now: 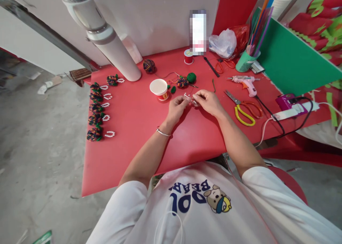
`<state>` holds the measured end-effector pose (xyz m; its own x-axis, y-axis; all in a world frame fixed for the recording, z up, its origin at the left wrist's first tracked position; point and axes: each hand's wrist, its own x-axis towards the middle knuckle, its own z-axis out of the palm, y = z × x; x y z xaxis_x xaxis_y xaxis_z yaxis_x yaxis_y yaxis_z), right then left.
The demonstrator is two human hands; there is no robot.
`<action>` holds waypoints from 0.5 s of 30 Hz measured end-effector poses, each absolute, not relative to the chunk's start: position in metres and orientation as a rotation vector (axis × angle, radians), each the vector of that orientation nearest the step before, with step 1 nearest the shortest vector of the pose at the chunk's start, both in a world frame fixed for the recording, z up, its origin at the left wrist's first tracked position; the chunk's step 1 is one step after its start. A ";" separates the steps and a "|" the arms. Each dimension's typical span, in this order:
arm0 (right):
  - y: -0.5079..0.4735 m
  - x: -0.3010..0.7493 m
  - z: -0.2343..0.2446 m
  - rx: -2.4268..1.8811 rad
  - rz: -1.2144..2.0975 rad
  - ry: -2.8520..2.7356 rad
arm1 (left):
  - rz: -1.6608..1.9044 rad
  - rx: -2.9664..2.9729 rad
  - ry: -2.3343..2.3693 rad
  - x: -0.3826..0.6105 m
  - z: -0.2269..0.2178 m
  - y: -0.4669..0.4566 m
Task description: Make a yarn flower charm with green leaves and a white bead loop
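Observation:
My left hand (176, 109) and my right hand (210, 102) meet over the middle of the red table, fingertips pinched close together. White beads (186, 95) show just beyond my left fingertips, apparently a short beaded strand. Something small and shiny sits under my right fingertips, too small to make out. Just left of my hands stands a paper cup (159, 89) with a white top. Beyond them lie a multicoloured yarn piece (182, 82), a green yarn ball (191, 77) and small green leaf shapes (173, 90).
Several yarn flowers with bead loops (95, 133) line the left edge. A white cylinder (117, 47) leans at the back near a yarn ball (149, 66). Scissors (243, 110), a pink glue gun (247, 83) and a power strip (294, 112) lie on the right.

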<state>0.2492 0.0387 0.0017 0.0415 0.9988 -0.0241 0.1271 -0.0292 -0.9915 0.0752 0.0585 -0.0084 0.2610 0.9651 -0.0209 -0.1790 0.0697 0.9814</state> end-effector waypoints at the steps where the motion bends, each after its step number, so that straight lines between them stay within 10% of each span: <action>1: 0.039 0.249 0.001 -1.341 1.132 -1.271 | 1.036 1.093 0.886 0.075 -0.007 0.059; 15: 0.040 0.242 -0.004 -1.326 1.252 -1.227 | 0.928 0.889 0.927 0.076 0.002 0.058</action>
